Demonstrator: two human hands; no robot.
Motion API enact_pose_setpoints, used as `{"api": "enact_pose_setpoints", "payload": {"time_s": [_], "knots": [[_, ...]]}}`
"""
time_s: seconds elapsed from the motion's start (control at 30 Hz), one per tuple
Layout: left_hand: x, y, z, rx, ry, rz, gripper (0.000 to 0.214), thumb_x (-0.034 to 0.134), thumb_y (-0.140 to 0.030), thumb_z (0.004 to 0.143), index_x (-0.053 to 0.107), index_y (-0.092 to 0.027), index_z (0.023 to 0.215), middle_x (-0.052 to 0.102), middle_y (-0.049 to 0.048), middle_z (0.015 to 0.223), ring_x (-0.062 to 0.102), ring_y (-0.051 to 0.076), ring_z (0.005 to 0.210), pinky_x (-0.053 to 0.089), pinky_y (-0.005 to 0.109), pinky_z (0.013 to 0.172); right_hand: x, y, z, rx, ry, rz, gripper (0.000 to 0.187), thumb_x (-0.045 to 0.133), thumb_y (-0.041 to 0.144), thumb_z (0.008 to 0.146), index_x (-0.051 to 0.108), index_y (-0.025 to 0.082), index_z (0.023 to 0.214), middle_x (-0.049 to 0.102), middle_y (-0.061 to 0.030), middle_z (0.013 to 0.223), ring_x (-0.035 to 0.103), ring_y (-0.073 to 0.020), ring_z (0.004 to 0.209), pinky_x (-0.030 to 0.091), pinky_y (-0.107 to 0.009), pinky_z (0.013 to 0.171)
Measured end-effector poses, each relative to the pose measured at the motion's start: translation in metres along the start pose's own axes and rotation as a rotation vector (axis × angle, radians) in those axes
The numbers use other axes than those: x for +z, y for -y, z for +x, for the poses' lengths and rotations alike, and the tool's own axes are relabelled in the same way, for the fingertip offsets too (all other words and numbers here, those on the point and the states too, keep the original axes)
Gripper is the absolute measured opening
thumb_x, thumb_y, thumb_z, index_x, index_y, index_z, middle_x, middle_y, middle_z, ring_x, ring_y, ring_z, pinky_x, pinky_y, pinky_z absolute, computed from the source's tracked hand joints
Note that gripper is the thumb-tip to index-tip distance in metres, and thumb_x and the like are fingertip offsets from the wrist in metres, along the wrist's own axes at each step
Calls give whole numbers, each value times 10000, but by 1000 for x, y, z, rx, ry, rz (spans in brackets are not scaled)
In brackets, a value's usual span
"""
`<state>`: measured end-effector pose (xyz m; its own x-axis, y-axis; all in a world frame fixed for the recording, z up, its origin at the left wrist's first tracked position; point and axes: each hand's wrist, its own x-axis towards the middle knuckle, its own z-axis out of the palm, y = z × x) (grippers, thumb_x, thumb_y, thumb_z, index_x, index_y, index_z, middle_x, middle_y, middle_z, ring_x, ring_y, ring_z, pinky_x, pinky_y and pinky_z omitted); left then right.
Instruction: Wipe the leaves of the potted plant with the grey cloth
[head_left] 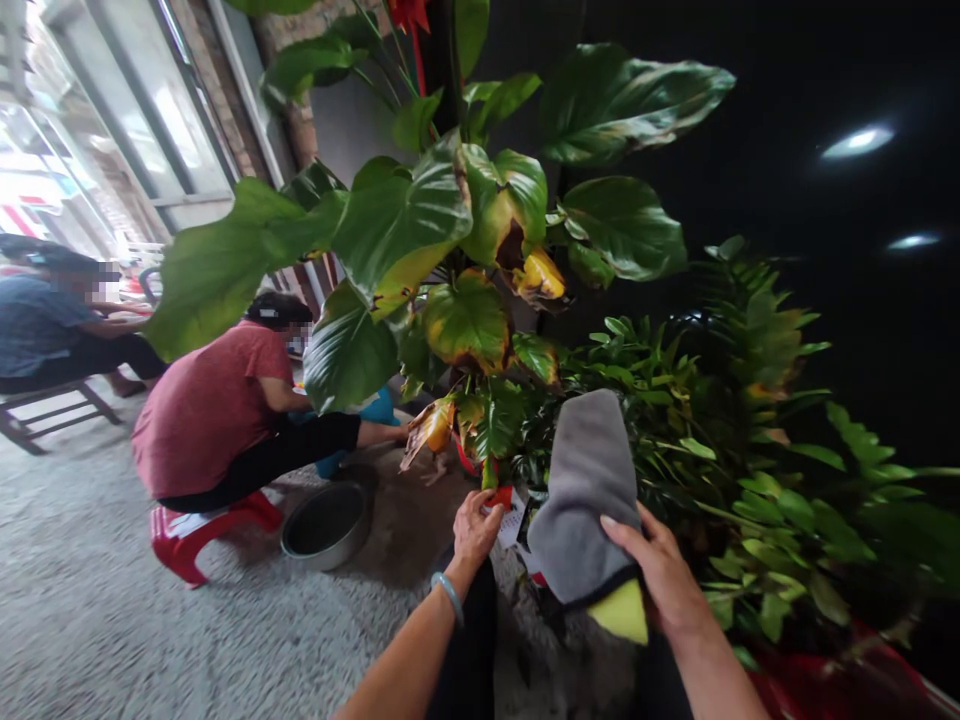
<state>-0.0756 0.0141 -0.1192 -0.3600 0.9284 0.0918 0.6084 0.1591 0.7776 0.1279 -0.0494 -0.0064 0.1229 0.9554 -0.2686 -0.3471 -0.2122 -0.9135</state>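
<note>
My right hand [664,570] grips a grey plush cloth [589,490] with a dark hem and a yellow underside, thumb on top. The cloth hangs in front of the low leafy plants. My left hand [478,525], with a pale bangle [448,598] on its wrist, is closed, the fingers curled together. Its fingertips are beside a drooping leaf tip [490,474] and a red-and-white card [513,518]; what they pinch, if anything, is hidden. Above rises a tall broad-leaved plant [405,215], some leaves yellow and brown at the edges.
Bushy green plants [780,510] fill the right side before a dark glossy wall [825,80]. To the left, a person in a red shirt [217,410] sits on a red stool [180,545] near a round grey basin [326,525]. Another person [45,320] sits farther left.
</note>
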Motion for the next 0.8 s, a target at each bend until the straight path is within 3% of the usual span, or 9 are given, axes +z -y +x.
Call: {"api": "enact_pose_setpoints", "payload": {"time_s": [0.13,0.23,0.3,0.4,0.47,0.53,0.6,0.7,0.8], "knots": [[9,-5,-3,22,3,-36,255,604,-231,757,744,-181,964,701,42,928,638,168,811,474,266,782,0,-30,2,71,-52,-185,402,845,328,412,722,192,770,758,-57,738,698,-313,801,522,-388,754],[12,-5,-2,27,9,-41,253,612,-231,742,747,-183,951,704,42,921,643,171,819,475,262,783,-15,-50,-13,60,-51,-257,403,852,264,394,734,206,775,761,-47,774,690,-318,859,516,-383,795],[12,-5,-1,28,6,-40,260,610,-238,740,747,-177,952,706,48,929,645,180,838,479,275,802,-28,-40,-20,20,-90,-191,462,869,290,398,742,212,835,767,-44,831,692,-310,876,519,-379,804],[10,-7,-2,34,4,-45,266,597,-249,746,747,-175,953,709,53,928,644,189,843,485,293,802,-40,2,-16,-14,-128,-12,543,876,352,435,730,212,940,764,-44,799,711,-293,776,542,-395,741],[8,-9,-3,37,14,-49,266,590,-249,747,747,-179,950,708,46,904,642,183,818,487,288,770,-40,26,-3,-30,-146,96,519,879,342,418,722,205,894,753,-41,728,713,-293,722,554,-400,700],[7,-11,-4,30,14,-44,262,587,-247,745,747,-184,943,702,37,880,639,175,790,484,277,744,-37,31,7,-27,-222,172,457,871,325,387,705,199,793,737,-37,663,714,-300,718,565,-401,680],[5,-10,-3,25,6,-36,254,586,-245,741,748,-189,929,695,31,857,637,169,770,484,270,732,-33,15,8,25,-280,196,426,857,338,385,696,191,751,726,-39,630,716,-307,724,573,-400,660],[5,-4,0,22,-21,-26,245,591,-229,728,752,-196,910,692,32,834,632,172,762,488,279,742,-29,-20,-11,172,-250,159,463,865,378,384,708,175,770,730,-45,634,718,-304,699,578,-392,626],[4,2,3,39,-40,-25,242,600,-216,722,753,-191,908,701,41,852,630,179,775,491,292,758,-27,-22,-32,200,-197,132,514,883,389,388,719,171,824,743,-44,667,719,-300,688,576,-383,630]]}}
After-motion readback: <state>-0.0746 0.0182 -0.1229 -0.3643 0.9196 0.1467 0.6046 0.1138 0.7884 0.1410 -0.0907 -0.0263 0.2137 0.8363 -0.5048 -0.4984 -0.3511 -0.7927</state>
